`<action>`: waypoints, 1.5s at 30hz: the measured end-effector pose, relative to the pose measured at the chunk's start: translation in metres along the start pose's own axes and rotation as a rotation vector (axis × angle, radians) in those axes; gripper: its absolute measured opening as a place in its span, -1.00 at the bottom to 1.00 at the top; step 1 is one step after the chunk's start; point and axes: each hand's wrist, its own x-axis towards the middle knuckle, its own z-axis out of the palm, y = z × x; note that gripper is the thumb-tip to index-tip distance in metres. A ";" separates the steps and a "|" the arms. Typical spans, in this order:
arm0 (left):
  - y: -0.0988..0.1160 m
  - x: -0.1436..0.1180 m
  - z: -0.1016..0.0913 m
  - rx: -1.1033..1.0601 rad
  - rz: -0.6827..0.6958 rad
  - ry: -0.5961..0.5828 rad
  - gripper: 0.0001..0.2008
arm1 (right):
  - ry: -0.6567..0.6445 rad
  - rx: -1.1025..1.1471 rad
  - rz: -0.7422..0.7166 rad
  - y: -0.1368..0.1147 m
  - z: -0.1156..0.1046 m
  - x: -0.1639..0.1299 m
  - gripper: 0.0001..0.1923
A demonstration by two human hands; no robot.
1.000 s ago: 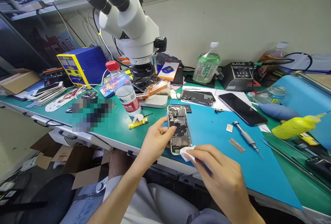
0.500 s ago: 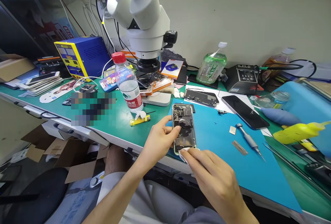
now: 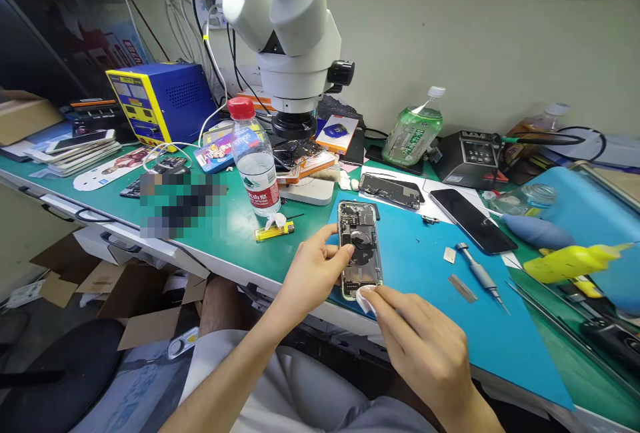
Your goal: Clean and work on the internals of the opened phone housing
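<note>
Right hand [image 3: 427, 336] slightly rightward, tight on tissue [image 3: 365, 302]

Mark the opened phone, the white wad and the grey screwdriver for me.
Opened phone [image 3: 363, 257]: head view, middle of its exposed inside.
White wad [image 3: 365, 302]: head view, part showing below the fingers [image 3: 376, 297].
Grey screwdriver [image 3: 481, 275]: head view, handle.

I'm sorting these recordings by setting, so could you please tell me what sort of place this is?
Probably a phone-repair workbench: the left hand holds an opened phone, a stereo microscope stands behind, and a fine-tipped tool lies on the blue mat.
</note>
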 end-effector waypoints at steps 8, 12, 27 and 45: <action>0.001 -0.002 0.001 -0.008 0.009 0.028 -0.51 | 0.086 0.221 0.275 0.000 0.000 0.004 -0.73; 0.000 -0.002 0.001 0.002 0.006 0.027 -0.56 | 0.047 0.219 0.180 -0.003 0.003 0.008 -0.72; 0.001 -0.003 0.001 -0.040 -0.025 0.032 -0.46 | 0.142 0.191 0.332 -0.004 -0.006 -0.002 -0.69; 0.003 -0.006 0.004 -0.041 -0.071 0.032 -0.36 | 0.168 0.185 0.393 -0.009 -0.011 -0.006 -0.79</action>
